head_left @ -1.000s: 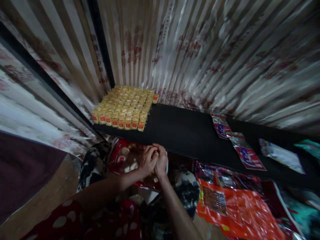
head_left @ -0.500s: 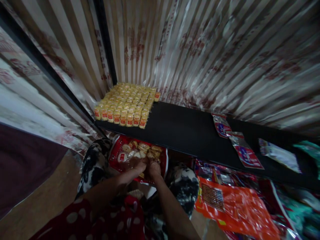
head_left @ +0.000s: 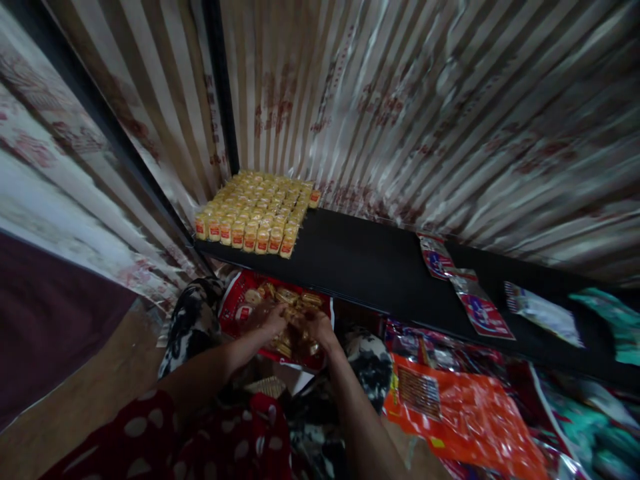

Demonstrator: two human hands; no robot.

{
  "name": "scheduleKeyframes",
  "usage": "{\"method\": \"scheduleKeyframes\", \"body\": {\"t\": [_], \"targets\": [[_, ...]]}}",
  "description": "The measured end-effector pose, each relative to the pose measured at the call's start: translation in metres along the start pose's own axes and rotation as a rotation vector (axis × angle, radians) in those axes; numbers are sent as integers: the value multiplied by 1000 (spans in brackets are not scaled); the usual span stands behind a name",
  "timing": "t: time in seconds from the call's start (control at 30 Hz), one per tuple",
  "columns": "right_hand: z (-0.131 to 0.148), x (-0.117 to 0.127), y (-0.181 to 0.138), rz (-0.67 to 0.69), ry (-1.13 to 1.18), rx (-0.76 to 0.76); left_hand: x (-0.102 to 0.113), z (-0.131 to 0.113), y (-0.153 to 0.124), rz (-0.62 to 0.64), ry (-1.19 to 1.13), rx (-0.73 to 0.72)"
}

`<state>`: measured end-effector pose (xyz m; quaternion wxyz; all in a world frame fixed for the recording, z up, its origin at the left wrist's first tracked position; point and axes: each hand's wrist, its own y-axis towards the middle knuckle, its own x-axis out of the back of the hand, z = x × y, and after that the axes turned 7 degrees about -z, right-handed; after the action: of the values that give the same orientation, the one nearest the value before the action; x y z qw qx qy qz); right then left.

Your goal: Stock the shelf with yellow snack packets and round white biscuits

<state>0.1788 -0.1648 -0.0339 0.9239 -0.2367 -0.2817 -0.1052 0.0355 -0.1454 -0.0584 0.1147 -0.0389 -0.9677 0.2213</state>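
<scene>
A red bag [head_left: 231, 297] lies opened between my knees, below the shelf edge, with several small clear-wrapped snacks [head_left: 286, 295] in it. My left hand [head_left: 267, 320] reaches in from the left, its fingers curled onto a wrapped snack near the middle of the bag. From the right side, my right hand [head_left: 317, 327] meets it, fingers bent round a wrapped snack too. The two hands nearly touch, and the dim light blurs their fingertips. Neat rows of yellow wrapped snacks [head_left: 260, 210] with red labels stand on the shelf's left end.
The black shelf [head_left: 360, 257] runs along a striped plastic-covered wall [head_left: 320, 100]. Red-and-silver packets [head_left: 481, 307], a white packet [head_left: 545, 312] and a green packet [head_left: 613, 320] lie on its right part. A large orange bag [head_left: 475, 407] lies below, beside my right knee.
My hands have shifted slightly within the red bag; the right has moved a little up and right, and the left has drawn slightly left. The view has turned slightly.
</scene>
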Motion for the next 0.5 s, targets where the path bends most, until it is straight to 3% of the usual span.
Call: {"method": "scheduleKeyframes", "body": {"t": [0.17,0.37,0.5], "targets": [[14,17,-4,4,256,-10,9,-15,1,51,-172,39],[42,35,-14,42,703,-75,18,-48,-4,97,-416,93],[61,47,-20,54,870,-105,21,-68,-6,133,-491,131]]}}
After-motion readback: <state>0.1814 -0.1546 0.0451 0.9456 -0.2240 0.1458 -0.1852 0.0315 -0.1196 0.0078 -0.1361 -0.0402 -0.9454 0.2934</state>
